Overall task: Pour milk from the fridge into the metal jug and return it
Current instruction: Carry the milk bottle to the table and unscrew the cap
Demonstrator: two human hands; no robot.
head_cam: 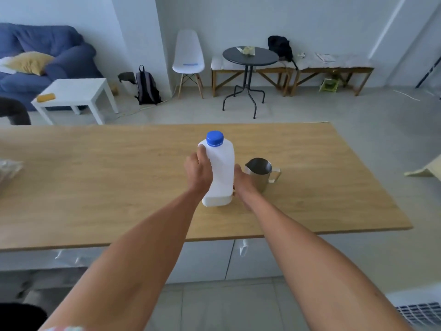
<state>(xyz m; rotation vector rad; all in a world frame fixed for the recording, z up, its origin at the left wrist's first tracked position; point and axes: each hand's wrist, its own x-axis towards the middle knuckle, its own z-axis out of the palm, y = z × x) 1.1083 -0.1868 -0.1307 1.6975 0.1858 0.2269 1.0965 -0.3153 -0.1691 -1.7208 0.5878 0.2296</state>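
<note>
A white plastic milk bottle (220, 173) with a blue screw cap (215, 138) stands upright on the wooden table (95, 182), near its middle. My left hand (198, 172) is wrapped around the bottle's left side, thumb near the shoulder. On the bottle's lower right side rests my right hand (242, 181). The cap is on. Just right of the bottle stands the metal jug (260, 173), upright, its handle pointing right and its mouth open; I cannot see any milk inside.
A crumpled plastic bag (9, 168) lies at the table's left edge. White cabinet fronts (214, 261) sit below the table's near edge. Beyond the table are a round dark side table (250, 56), a white chair (188, 58), a bench (334, 65) and a blue sofa (47, 58).
</note>
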